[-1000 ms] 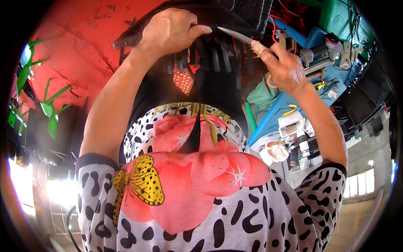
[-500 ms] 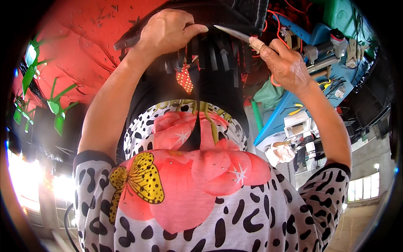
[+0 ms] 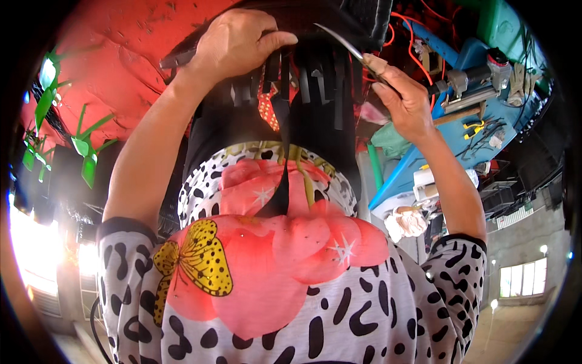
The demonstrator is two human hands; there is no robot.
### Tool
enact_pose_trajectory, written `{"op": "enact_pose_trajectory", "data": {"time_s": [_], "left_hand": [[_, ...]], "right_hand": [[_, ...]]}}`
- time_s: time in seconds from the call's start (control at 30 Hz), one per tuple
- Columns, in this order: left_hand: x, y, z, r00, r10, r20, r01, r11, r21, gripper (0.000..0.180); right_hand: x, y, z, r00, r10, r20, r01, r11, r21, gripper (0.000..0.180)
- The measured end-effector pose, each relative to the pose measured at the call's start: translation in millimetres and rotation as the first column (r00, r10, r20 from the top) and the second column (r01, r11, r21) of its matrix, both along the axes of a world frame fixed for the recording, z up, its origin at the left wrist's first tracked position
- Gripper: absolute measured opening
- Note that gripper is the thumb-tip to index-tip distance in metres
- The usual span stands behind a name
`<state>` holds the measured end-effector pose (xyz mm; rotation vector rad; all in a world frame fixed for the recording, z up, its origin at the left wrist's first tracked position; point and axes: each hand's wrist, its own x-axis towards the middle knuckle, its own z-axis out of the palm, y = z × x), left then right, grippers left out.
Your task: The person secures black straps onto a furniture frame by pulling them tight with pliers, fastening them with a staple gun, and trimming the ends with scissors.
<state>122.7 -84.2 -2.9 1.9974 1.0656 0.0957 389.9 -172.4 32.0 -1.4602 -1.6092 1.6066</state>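
My left hand (image 3: 239, 42) is shut on the upper edge of a black rubbery sheet (image 3: 315, 115) held up in front of my chest. The sheet's top is cut into several narrow strips (image 3: 303, 79), and one long strip (image 3: 279, 182) hangs down over my patterned shirt. At the upper right, my right hand (image 3: 403, 100) pinches the handle of a thin metal blade (image 3: 339, 41). The blade points left, with its tip at the sheet's top edge above the strips.
A red surface (image 3: 121, 73) fills the upper left, with green leaves (image 3: 85, 151) beside it. On the right is a blue workbench (image 3: 448, 139) holding a metal tool (image 3: 479, 79), red wires (image 3: 418, 36) and pliers (image 3: 476, 127). A white rag (image 3: 406, 221) lies lower down.
Both hands keep their grips on the sheet and the blade. The view has shifted slightly and the blade tip sits a little higher against the sheet's edge.
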Motion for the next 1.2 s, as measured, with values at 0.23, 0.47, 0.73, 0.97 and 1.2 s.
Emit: {"op": "enact_pose_trajectory", "data": {"time_s": [0.23, 0.47, 0.73, 0.97, 1.2], "left_hand": [[2.9, -1.2, -1.5, 1.0, -0.004, 0.02, 0.004, 1.0, -0.006, 0.029], [5.5, -0.4, -0.5, 1.0, -0.004, -0.031, 0.003, 1.0, -0.016, 0.029], [10.2, -3.8, 0.2, 1.0, 0.011, -0.024, -0.012, 0.999, -0.03, 0.031], [13.2, -7.1, -0.9, 1.0, 0.004, -0.03, -0.005, 1.0, -0.02, 0.033], [16.2, -10.6, -0.7, 0.999, 0.001, -0.035, -0.002, 1.0, -0.027, 0.032]], "right_hand": [[4.0, -6.2, 18.8, 0.963, 0.085, 0.256, -0.096, 0.995, 0.031, 0.038], [5.1, 4.0, 29.1, 0.898, 0.209, 0.387, -0.281, 0.95, 0.138, 0.041], [1.3, 11.4, 38.8, 0.912, 0.178, 0.37, -0.206, 0.978, 0.037, 0.041], [9.5, 13.3, 43.7, 0.829, 0.28, 0.484, -0.362, 0.929, 0.083, 0.042], [16.5, 19.6, 39.3, 0.846, 0.352, 0.402, -0.378, 0.926, -0.014, 0.042]]}}
